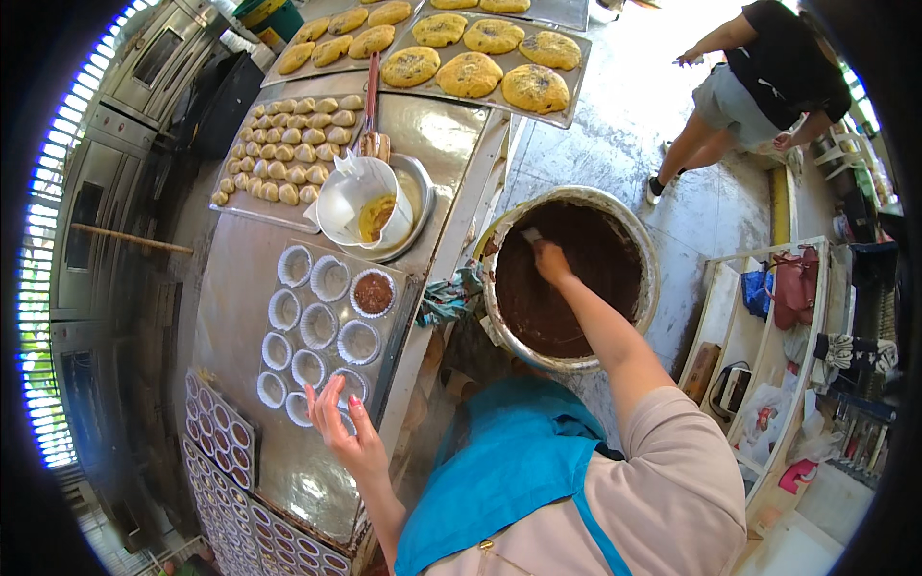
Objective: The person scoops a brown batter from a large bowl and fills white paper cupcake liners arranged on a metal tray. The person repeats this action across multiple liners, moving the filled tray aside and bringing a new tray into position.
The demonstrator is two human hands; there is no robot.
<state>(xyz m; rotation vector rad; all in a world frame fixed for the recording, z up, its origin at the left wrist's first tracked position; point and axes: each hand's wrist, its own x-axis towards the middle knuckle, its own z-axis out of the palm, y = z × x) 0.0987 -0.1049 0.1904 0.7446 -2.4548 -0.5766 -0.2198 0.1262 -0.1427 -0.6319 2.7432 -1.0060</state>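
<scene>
My right hand (551, 263) reaches into a big round metal bowl (645, 240) of dark brown batter (595, 298). Its fingers are closed on a small pale tool (531, 234) that touches the batter; whether it is a scoop or a scraper is unclear. My left hand (351, 437) is open, fingers apart, over the near edge of a muffin tray (382, 331). White paper liners (318, 325) stand in its cups. One liner, at the far right corner, is filled with brown batter (373, 292); the others look unfilled.
A white jug (336, 208) with yellow residue and a brush (374, 134) stand beyond the tray. Trays of small dough pieces (279, 168), yellow breads (471, 75) and filled cups (219, 432) share the table. Ovens (91, 221) line the left; another person (749, 82) walks at the right.
</scene>
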